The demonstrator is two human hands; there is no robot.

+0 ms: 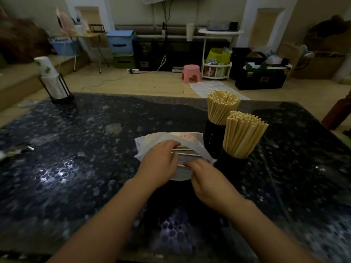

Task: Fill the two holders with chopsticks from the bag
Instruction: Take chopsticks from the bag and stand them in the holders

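Note:
A white plastic bag (152,141) lies flat on the dark speckled table (85,168), with a few loose chopsticks (190,154) on top of it. My left hand (161,160) lies on the bag, its fingers curled over the left ends of those chopsticks. My right hand (205,179) is just right of it, fingertips pinching the end of the nearest chopstick. Two black holders stand to the right of the bag: the far holder (210,135) and the near holder (231,164), each packed with upright chopsticks (243,133).
A black rack with a stack of paper cups (51,80) stands at the table's far left corner. A crumpled wrapper (15,150) lies near the left edge. A wooden chair part (340,112) shows beyond the right edge.

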